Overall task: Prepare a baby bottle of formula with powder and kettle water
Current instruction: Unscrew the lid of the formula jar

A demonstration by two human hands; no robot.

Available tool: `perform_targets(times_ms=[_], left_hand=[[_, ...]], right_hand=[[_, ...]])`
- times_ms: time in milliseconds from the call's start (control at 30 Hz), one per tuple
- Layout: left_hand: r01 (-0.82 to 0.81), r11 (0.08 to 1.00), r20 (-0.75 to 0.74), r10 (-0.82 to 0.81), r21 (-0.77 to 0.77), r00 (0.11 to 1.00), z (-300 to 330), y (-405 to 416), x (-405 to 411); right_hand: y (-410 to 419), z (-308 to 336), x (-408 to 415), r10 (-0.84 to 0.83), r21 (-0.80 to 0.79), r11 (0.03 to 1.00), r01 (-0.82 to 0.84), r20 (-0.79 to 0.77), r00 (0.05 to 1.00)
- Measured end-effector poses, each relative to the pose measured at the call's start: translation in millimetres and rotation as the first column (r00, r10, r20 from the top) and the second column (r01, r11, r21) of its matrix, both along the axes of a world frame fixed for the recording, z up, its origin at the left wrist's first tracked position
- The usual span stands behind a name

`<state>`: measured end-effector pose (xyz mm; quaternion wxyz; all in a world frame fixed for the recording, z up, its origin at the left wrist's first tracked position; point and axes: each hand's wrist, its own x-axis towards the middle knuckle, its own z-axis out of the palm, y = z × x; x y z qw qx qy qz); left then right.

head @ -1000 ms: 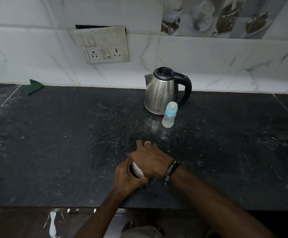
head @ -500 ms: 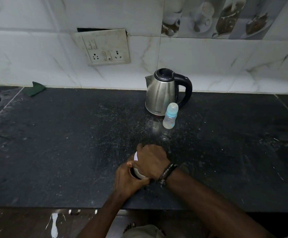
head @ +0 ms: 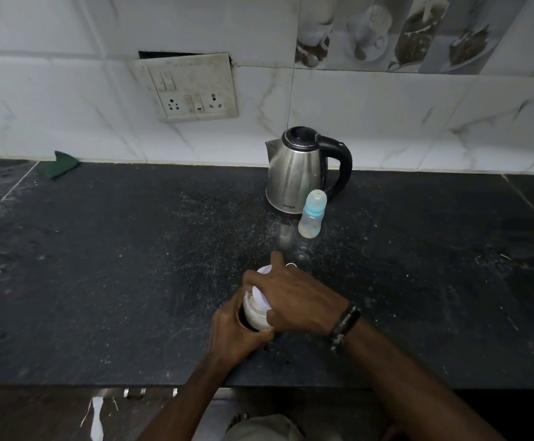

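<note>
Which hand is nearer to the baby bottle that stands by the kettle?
The right hand. It lies on the lid of the jar, just in front of the baby bottle. The left hand grips the jar lower down, farther away.

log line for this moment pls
step: opening powder jar | left hand: grips jar | right hand: on white lid | baby bottle: capped, by kettle

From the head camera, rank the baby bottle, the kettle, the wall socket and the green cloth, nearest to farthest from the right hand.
1. Baby bottle, just beyond the right hand, slightly right.
2. Kettle, behind the bottle.
3. Wall socket, up on the wall, left.
4. Green cloth, far left by the wall.
</note>
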<state>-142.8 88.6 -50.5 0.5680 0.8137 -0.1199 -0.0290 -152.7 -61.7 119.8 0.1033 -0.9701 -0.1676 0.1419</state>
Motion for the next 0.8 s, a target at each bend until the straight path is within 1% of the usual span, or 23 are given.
perform_targets(times_ms=[67,133,200,333,367,467,633,800], left_hand=[[-0.003,1.0,0.015,0.003,-0.015,1.0,5.7,-2.4,-2.5],[-0.007,0.999,0.034,0.008,-0.032,0.999,11.6,-4.9,-4.0],[-0.012,0.999,0.055,0.013,-0.033,0.998,15.7,-6.2,-4.3],[-0.016,1.0,0.078,0.017,-0.012,0.997,16.7,-7.1,-4.2],[-0.018,1.0,0.077,0.018,-0.01,0.997,16.3,-7.3,-4.2],[-0.013,1.0,0.076,0.014,-0.008,0.997,13.7,-6.7,-3.9],[-0.014,1.0,0.065,0.016,-0.025,0.998,11.8,-6.0,-3.6],[-0.008,0.999,0.057,0.01,-0.037,0.998,13.5,-8.7,-4.7]], right_hand=[[-12.8,-0.1,-3.6,-0.031,0.089,0.996,0.032,-0.006,0.999],[-28.3,0.8,-9.3,-0.105,0.139,0.985,0.107,-0.02,0.994],[-44.7,1.1,-15.9,-0.169,0.122,0.978,0.169,-0.011,0.986],[-64.5,-6.0,-27.9,-0.289,-0.005,0.957,0.29,-0.061,0.955],[-66.7,-12.8,-30.6,-0.299,-0.033,0.954,0.297,-0.071,0.952],[-66.9,-39.6,-37.2,-0.248,-0.111,0.965,0.237,-0.095,0.964],[-52.8,-76.0,-43.2,-0.266,-0.097,0.962,0.255,-0.115,0.957],[-43.6,-86.9,-46.8,-0.284,-0.123,0.956,0.268,-0.142,0.948]])
